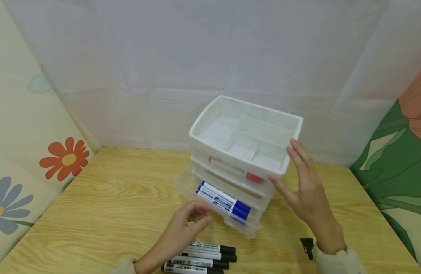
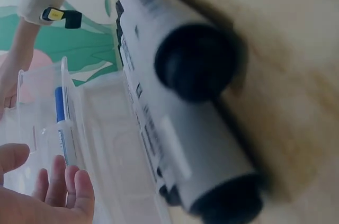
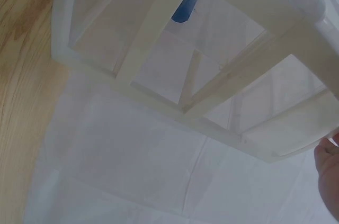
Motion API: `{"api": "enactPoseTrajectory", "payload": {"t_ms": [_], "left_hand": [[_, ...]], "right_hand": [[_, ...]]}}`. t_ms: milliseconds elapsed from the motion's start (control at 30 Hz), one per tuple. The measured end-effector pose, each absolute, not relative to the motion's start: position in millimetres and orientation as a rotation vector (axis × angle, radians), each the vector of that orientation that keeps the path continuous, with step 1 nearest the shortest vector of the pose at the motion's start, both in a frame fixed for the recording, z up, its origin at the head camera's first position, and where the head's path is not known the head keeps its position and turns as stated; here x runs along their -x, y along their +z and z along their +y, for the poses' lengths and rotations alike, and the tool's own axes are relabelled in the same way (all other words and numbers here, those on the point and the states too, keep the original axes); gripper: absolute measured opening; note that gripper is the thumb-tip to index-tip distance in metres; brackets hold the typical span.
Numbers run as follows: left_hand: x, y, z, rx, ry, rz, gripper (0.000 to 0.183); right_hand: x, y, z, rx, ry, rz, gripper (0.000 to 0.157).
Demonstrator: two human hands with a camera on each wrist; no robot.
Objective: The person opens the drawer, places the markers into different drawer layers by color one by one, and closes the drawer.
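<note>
On the table (image 1: 121,190), the box (image 1: 227,154) stands, the right hand (image 1: 308,190) touching its rim, fingers extended; the left hand (image 1: 181,228), relaxed and empty, is near the drawer (image 1: 244,229) of blue markers (image 1: 222,199). Left wrist: black markers (image 2: 196,134) lie close. Right wrist: fingertips at the box's edge.

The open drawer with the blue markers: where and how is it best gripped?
Probably by the protruding lip on the drawer's front wall, coming from the person's side: it juts outward, and the blue markers lie inside, behind it.
</note>
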State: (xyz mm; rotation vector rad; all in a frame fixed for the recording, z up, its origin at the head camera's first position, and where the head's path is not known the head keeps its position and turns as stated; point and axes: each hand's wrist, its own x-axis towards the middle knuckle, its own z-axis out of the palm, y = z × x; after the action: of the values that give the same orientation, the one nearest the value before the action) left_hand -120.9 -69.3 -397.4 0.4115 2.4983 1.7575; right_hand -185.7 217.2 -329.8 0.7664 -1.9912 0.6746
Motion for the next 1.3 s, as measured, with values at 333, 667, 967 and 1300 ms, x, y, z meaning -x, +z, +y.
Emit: {"api": "enactPoseTrajectory", "payload": {"t_ms": [333, 667, 967, 1300], "left_hand": [[122, -404, -67, -0.220, 1.845, 2.267, 0.041], [124, -407, -54, -0.089, 2.190, 1.926, 0.038], [127, -404, -44, 0.028, 2.312, 1.840, 0.032], [138, -406, -35, 0.048, 2.322, 1.901, 0.034]], "right_hand": [[186, -330, 217, -0.780, 0.665, -1.975, 0.075], [185, -331, 217, -0.770, 0.670, -1.978, 0.075], [186, -331, 216, -0.764, 0.671, -1.983, 0.075], [185, -330, 215, -0.764, 0.673, -1.992, 0.075]]}}
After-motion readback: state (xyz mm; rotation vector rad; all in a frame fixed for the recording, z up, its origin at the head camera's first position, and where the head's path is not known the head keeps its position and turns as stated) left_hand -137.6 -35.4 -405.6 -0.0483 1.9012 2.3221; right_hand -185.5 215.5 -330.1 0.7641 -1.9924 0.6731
